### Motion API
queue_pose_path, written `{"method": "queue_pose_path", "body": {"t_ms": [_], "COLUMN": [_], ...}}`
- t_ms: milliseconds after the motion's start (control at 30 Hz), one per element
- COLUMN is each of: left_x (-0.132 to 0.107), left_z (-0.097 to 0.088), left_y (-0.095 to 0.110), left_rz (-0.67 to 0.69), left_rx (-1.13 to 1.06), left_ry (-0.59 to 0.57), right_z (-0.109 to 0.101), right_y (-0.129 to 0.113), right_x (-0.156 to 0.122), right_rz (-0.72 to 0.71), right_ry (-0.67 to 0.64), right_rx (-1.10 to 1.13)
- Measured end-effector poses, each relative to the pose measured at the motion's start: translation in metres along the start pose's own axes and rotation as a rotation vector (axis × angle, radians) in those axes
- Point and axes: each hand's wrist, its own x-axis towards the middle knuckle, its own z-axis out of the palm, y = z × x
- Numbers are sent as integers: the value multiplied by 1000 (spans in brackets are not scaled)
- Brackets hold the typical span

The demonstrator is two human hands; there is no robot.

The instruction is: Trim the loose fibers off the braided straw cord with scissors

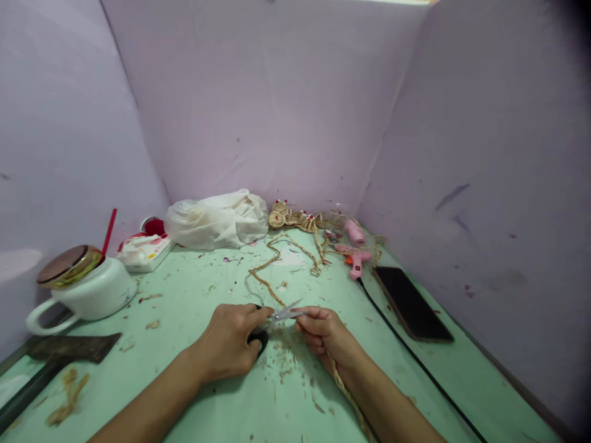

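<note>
My left hand (235,338) grips the black handles of a pair of scissors (279,315), whose silver blades are parted and point to the right. Facing them, my right hand (327,335) is closed around a braided straw cord (344,387). One stretch of the cord hangs down below that hand toward the bottom edge. The scissor tips come right up to my right fingertips; whether a blade touches the cord there is too small to tell. Beyond the scissors, more braided cord (265,284) zigzags away over the green table (194,289).
A pink glue gun (356,258) with a black cable (415,363) and a phone (410,301) lie to the right. At the back are a white plastic bag (217,221) and woven straw pieces (290,216). A white mug (95,292) and a hatchet (69,347) occupy the left.
</note>
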Motion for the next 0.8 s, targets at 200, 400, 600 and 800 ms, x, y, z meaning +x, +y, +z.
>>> {"method": "queue_pose_path", "body": {"t_ms": [200, 400, 600, 800], "left_x": [0, 1, -1, -6], "left_z": [1, -3, -13, -5], "left_y": [-1, 1, 0, -10], "left_rz": [6, 29, -66, -60], "left_rx": [35, -65, -227, -42], "left_ry": [-9, 22, 147, 135], "right_z": [0, -1, 2, 2], "right_y": [1, 0, -3, -3], "right_x": [-1, 1, 0, -2], "right_rz": [-5, -7, 34, 56], "right_ry": [-5, 3, 28, -31], "right_rx": [0, 4, 73, 119]}}
